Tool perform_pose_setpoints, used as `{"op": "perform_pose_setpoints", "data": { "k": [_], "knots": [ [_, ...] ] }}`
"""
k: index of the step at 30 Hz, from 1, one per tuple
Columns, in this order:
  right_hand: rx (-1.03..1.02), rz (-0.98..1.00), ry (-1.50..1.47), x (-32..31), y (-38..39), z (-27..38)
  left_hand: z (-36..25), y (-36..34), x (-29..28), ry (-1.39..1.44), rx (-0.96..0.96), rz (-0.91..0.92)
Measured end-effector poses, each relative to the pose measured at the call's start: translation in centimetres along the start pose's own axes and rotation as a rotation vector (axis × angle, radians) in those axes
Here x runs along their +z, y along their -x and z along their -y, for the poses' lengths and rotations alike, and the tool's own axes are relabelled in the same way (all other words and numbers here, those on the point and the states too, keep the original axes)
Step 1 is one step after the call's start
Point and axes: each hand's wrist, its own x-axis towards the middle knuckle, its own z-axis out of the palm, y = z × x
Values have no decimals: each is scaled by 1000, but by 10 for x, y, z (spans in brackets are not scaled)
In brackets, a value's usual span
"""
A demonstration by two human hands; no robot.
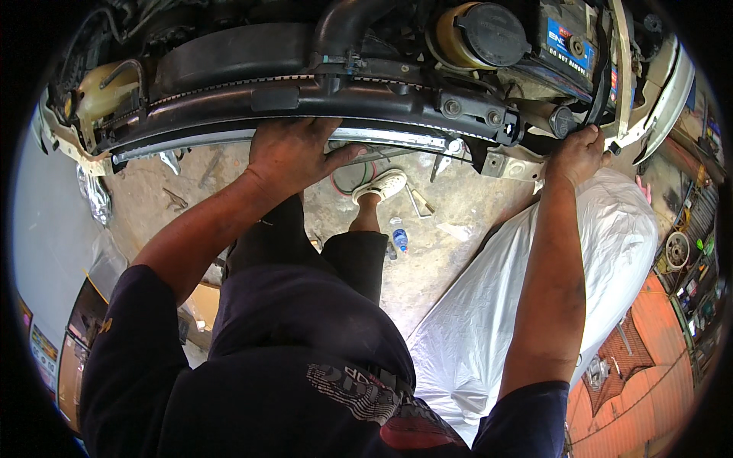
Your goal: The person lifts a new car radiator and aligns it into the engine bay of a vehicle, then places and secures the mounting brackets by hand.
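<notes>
My left hand (296,154) reaches over a long silver bar (397,137), which looks like the top of a condenser in a car's front end. Its fingers go into the gap under the black radiator top tank (221,105), fingertips hidden; the thumb points right across the bar. At the right end of the front frame (513,166), my right hand (578,156) is closed, fingers curled over the edge. A black curved strip (602,72) runs down to those fingers. What they hold is partly hidden.
Behind the radiator sit a fan shroud (237,55), a capped reservoir (489,34) and a battery (569,46). A silver cover sheet (489,305) drapes something at right. On the floor lie a small blue bottle (400,240) and loose tools. An orange corrugated sheet (641,382) is lower right.
</notes>
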Motion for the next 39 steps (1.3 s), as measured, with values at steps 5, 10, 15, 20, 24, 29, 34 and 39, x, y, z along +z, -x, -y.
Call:
{"op": "perform_pose_setpoints", "data": {
  "k": [5, 10, 15, 20, 24, 29, 34, 39],
  "knots": [
    [28, 33, -31, 0, 0, 0, -1, 3, 1, 50, -58, 122],
    [28, 32, -66, 0, -1, 0, -1, 4, 6, 70, -68, 56],
    [53, 62, -39, -2, -1, 3, -2, 5, 6, 109, -105, 116],
    [16, -33, -16, 2, 0, -1, -3, 2, 4, 137, -118, 117],
    [-2, -28, -7, 1, 3, 2, -2, 4, 5, 128, -111, 91],
    [34, -30, -44, 4, 2, -3, -2, 1, 2, 130, -103, 120],
    [38, 30, -39, 0, 0, -1, -2, 1, 3, 132, -104, 106],
    [54, 43, -40, -6, 2, 8, -3, -1, 1, 108, -90, 98]
  ]
}}
